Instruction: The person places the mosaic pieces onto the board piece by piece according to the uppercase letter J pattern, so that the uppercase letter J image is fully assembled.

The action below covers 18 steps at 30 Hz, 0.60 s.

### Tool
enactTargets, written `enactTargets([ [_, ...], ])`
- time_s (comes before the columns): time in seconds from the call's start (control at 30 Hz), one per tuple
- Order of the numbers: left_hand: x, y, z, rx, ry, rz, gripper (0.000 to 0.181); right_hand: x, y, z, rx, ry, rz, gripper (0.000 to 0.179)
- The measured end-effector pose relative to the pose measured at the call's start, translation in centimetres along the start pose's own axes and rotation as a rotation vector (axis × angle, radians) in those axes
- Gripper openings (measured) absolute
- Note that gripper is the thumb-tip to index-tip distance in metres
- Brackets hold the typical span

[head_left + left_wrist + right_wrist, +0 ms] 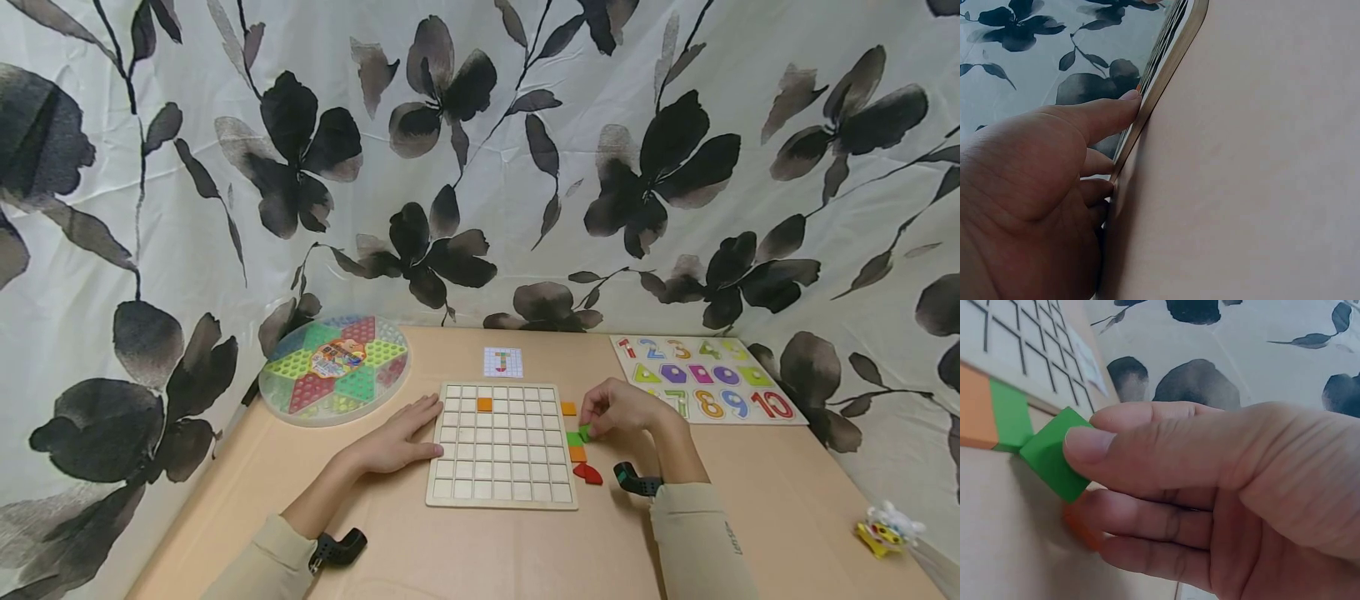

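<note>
A light wooden grid board [498,450] with white squares lies on the table. One orange square tile [484,404] sits in its top row, left of the middle. My left hand [393,437] rests along the board's left edge, fingers extended; in the left wrist view the thumb [1113,115] touches that edge. Right of the board, my right hand [626,408] pinches a green square tile [1050,456] between thumb and fingers, tilted close over the table. Beside the board's right edge lie another green tile [1013,415], orange tiles [577,454] and red curved pieces [592,475].
Behind the board lies a small grid card [503,362] with a coloured T-like figure. A round, colourful game board [337,358] stands at the back left. A number and shape board [705,379] lies back right, a small toy [888,529] front right. Floral fabric [525,167] hangs behind the table.
</note>
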<state>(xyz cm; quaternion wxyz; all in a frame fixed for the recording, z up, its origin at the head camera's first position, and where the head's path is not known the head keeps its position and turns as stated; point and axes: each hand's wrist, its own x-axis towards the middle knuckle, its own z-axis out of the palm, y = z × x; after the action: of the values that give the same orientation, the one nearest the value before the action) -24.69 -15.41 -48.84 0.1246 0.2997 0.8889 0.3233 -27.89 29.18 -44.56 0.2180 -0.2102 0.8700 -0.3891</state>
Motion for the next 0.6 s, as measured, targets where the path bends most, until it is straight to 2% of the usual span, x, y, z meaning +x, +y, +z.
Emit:
enactTargets([
  [0.23, 0.1, 0.0, 0.0, 0.0, -0.001, 0.001, 0.086, -0.3, -0.7, -0.3, -0.029, 0.042, -0.027, 0.01],
  [0.33, 0.1, 0.0, 0.1, -0.001, -0.001, -0.003, 0.085, -0.4, -0.9, -0.4, -0.038, 0.078, -0.032, 0.005],
  [0.47, 0.0, 0.0, 0.1, -0.001, -0.002, -0.009, 0.085, -0.3, -1.2, -0.2, -0.007, 0.133, -0.029, 0.009],
  [0.6, 0.0, 0.0, 0.1, -0.002, -0.001, -0.011, 0.085, 0.1, -1.7, 0.2, 0.026, 0.196, -0.025, 0.005],
])
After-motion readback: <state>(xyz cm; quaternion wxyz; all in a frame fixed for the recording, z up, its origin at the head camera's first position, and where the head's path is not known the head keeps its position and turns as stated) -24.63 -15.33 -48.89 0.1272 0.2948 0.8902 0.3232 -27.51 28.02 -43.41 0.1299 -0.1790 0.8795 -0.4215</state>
